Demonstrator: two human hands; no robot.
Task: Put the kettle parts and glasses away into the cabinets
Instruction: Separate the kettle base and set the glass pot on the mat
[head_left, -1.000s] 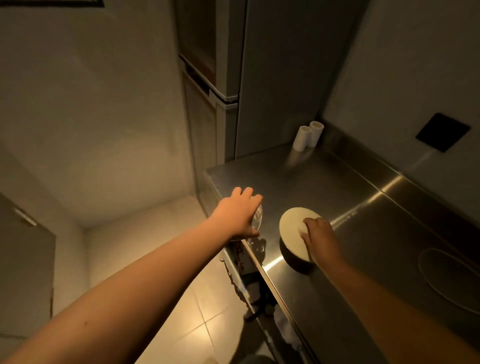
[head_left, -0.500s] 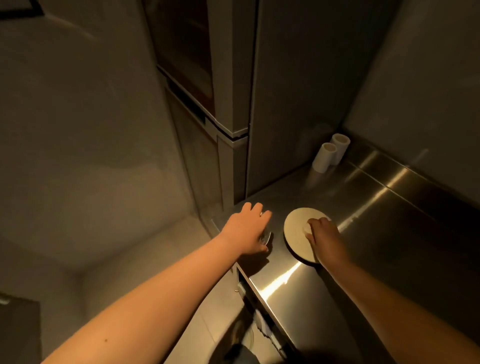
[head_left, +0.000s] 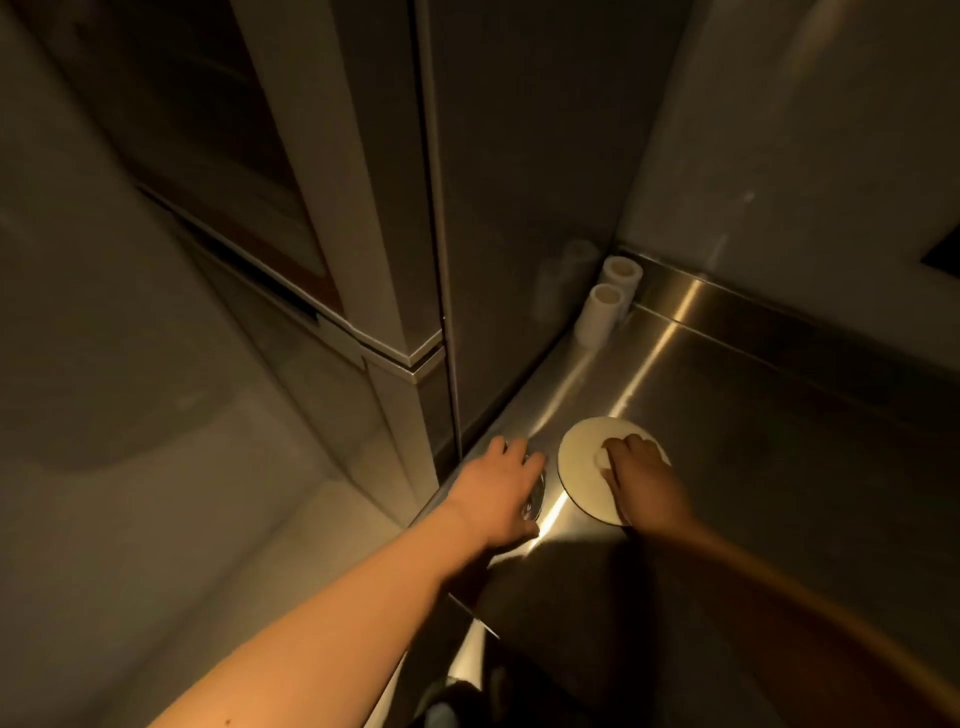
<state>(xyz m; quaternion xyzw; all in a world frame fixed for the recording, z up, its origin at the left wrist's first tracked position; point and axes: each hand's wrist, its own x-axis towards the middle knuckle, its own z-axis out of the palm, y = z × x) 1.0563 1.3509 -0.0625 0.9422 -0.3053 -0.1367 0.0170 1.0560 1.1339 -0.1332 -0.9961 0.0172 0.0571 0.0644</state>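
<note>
A clear glass (head_left: 535, 496), largely covered by the gripping left hand (head_left: 498, 493), stands at the steel counter's near corner, with a round cream kettle lid (head_left: 582, 467) at its 3 o'clock, tilted, pinched by its knob in the right hand (head_left: 641, 480).

Your left hand (head_left: 498, 488) gripped a clear glass (head_left: 535, 499) at the steel counter's (head_left: 753, 467) near-left edge. Just right, your right hand (head_left: 641, 480) pinched the knob of a cream round lid (head_left: 582, 462). Two white cups (head_left: 605, 312) stood in the far corner.
</note>
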